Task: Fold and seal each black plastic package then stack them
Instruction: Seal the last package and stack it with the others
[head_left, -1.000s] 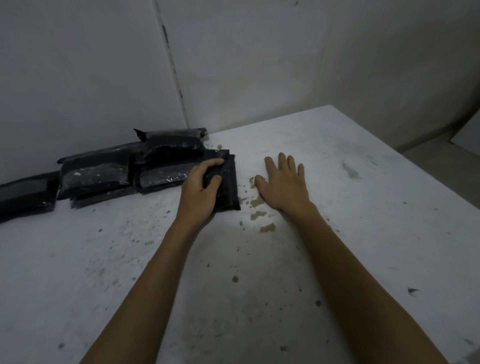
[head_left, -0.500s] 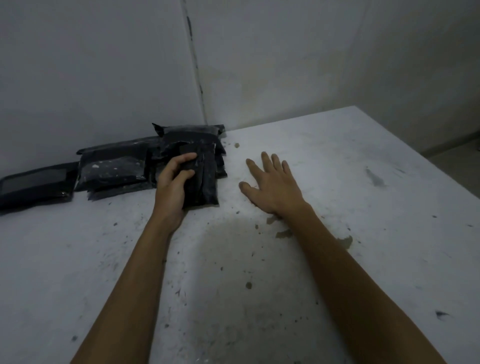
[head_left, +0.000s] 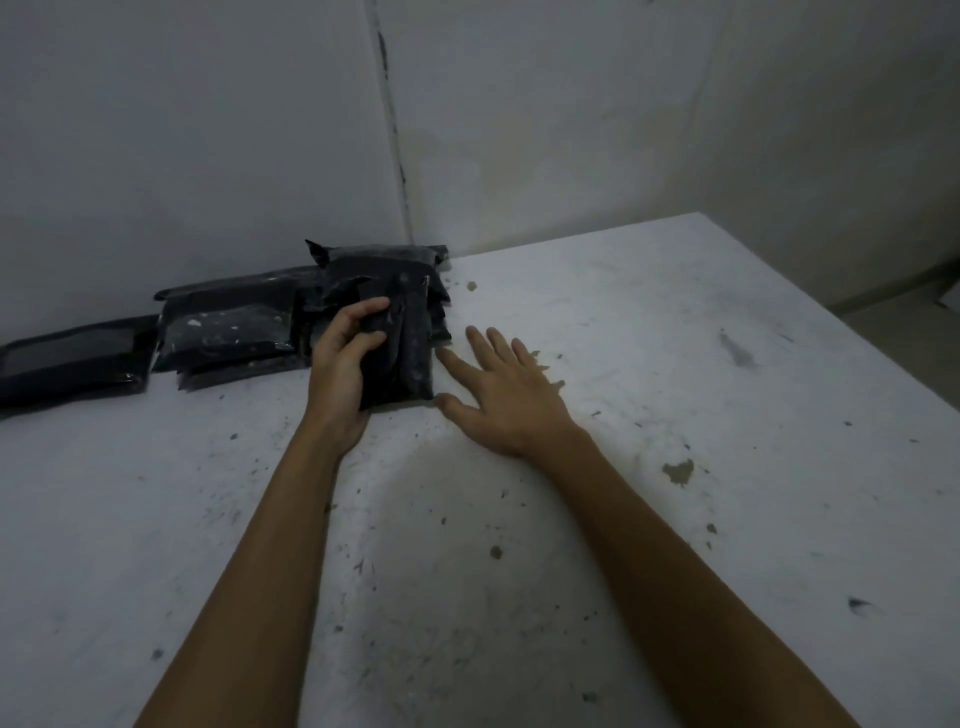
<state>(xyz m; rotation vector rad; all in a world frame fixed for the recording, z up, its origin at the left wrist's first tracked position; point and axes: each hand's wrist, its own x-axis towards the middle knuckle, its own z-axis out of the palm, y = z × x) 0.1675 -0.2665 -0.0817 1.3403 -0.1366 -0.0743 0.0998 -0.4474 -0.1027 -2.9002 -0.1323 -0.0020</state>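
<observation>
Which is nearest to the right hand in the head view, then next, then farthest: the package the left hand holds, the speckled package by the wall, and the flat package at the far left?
From the right hand:
1. Held package, just to its left, gripped by the left hand.
2. Speckled package, farther left against the wall.
3. Flat package, at the far left table edge.
</observation>
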